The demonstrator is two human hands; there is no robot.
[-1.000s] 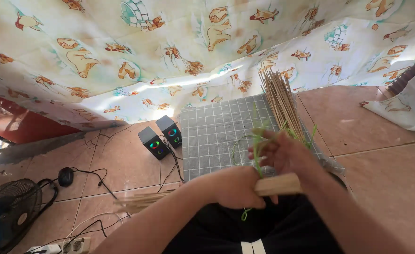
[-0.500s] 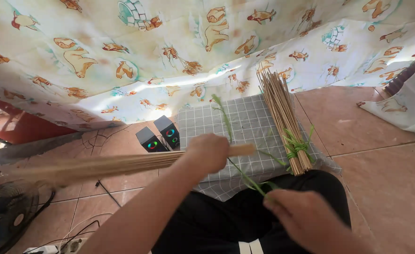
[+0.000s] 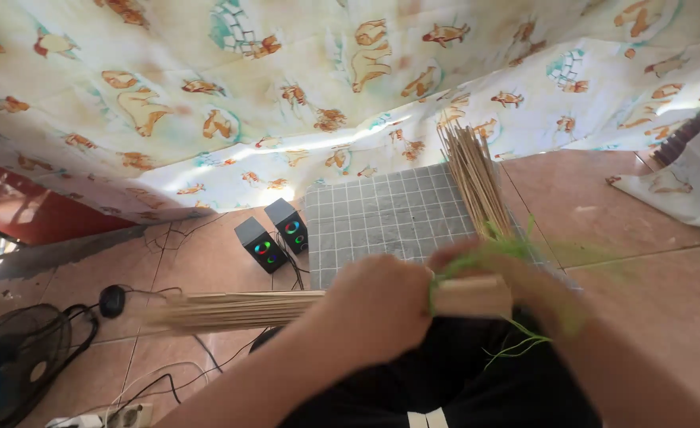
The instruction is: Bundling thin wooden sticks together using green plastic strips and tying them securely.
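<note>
While gripping the bundle (image 3: pixel 286 307) of thin sticks across the lap — left hand (image 3: pixel 382 305) wrapped tight around it near the butt end, fingers closed on the sticks. Right hand (image 3: pixel 524 285) blurred, at the cut end of the bundle, seemingly pinching green string (image 3: pixel 485 254); cannot tell exactly how the fingers sit. String looped close to the left hand's grip, with loose strands trailing down over the dark clothing below.

Judged from this: binding begun, not finished — string at the bundle's end but loose tails hanging, no neat knot to be seen. Bundle already gathered and squared at the butt; far end fanned out to the left above the floor.

Left to do, by the look of it: a second lot of sticks (image 3: pixel 473 186) lying loose on the grey gridded mat (image 3: pixel 382 214), tips towards the printed cloth (image 3: pixel 286 95), no tie around it that shows — only green strands near its close end.

Round about: two small black speakers (image 3: pixel 275 235) with coloured lights just left of the mat, a fan (image 3: pixel 13 361) and cables (image 3: pixel 144 380) on the tiled floor (image 3: pixel 604 198) at lower left.
</note>
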